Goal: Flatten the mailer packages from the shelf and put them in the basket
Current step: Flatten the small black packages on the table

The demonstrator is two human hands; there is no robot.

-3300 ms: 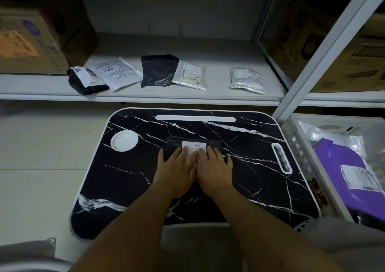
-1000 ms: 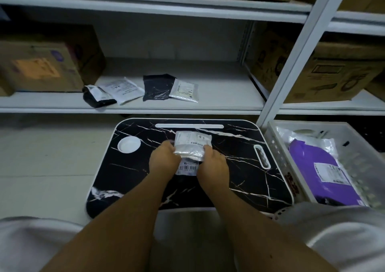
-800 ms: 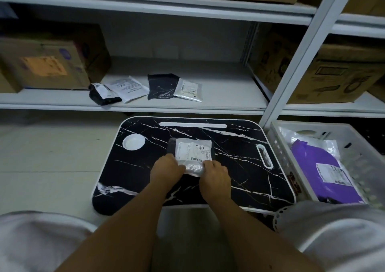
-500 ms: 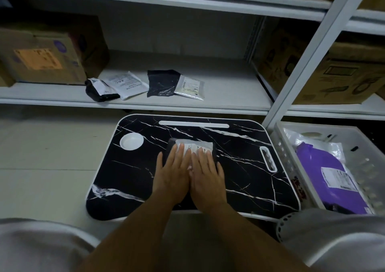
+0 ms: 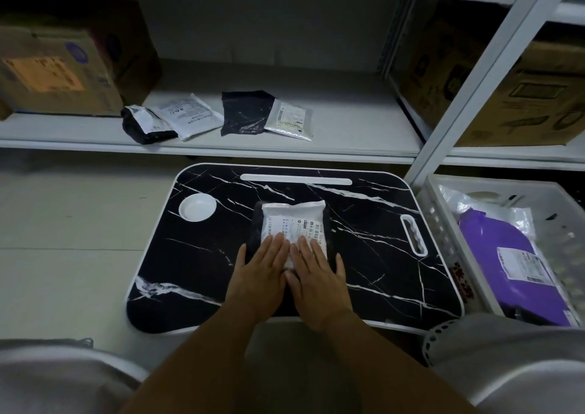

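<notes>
A white mailer (image 5: 292, 220) with a printed label lies on top of a black mailer (image 5: 255, 230) in the middle of the black marble lap table (image 5: 373, 255). My left hand (image 5: 261, 274) and my right hand (image 5: 316, 271) lie flat side by side with straight fingers, pressing on the near half of the white mailer. On the shelf (image 5: 348, 128) behind lie several more mailers: a black bundle (image 5: 142, 125), a white one (image 5: 190, 119), a black one (image 5: 243, 116) and a silvery one (image 5: 289, 122). The white basket (image 5: 443, 223) at the right holds a purple mailer (image 5: 506, 264).
Cardboard boxes stand on the shelf at the left (image 5: 57, 68) and the right (image 5: 506, 97). A white shelf post (image 5: 468, 74) rises between table and basket. The table has a round white cup recess (image 5: 198, 207) and a handle slot (image 5: 414, 235). My knees fill the lower corners.
A white mailer was brought from the shelf's right side and laid on the black one. Both hands went from gripping it to pressing flat, and have slid back toward me.
</notes>
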